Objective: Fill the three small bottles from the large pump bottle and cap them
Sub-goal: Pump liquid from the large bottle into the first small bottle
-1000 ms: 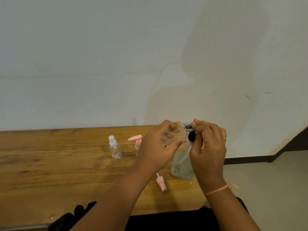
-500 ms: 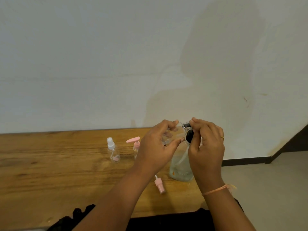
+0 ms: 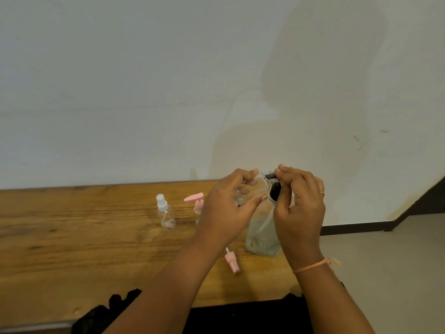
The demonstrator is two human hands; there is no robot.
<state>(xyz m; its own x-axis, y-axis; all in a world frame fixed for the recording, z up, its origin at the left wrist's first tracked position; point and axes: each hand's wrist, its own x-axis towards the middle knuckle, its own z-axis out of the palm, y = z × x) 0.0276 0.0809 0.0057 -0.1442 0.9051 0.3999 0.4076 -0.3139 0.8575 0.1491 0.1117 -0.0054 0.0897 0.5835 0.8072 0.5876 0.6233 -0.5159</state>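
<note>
The large clear pump bottle (image 3: 261, 239) stands on the wooden table (image 3: 84, 237) near its right end. My right hand (image 3: 298, 208) curls around its black pump head (image 3: 274, 191), fingertips on top of the nozzle. My left hand (image 3: 226, 208) holds a small clear uncapped bottle (image 3: 243, 196) just left of the nozzle, mostly hidden by the fingers. A small bottle with a white spray cap (image 3: 165, 213) and another with a pink pump cap (image 3: 196, 203) stand to the left. A loose pink cap (image 3: 232, 261) lies on the table in front.
The table's right end sits just past the large bottle, with floor (image 3: 385, 273) beyond. A white wall (image 3: 168, 92) rises directly behind the table. Dark cloth (image 3: 115, 307) shows at the table's near edge.
Both hands stay at the pump head with hardly any shift; the view has moved slightly.
</note>
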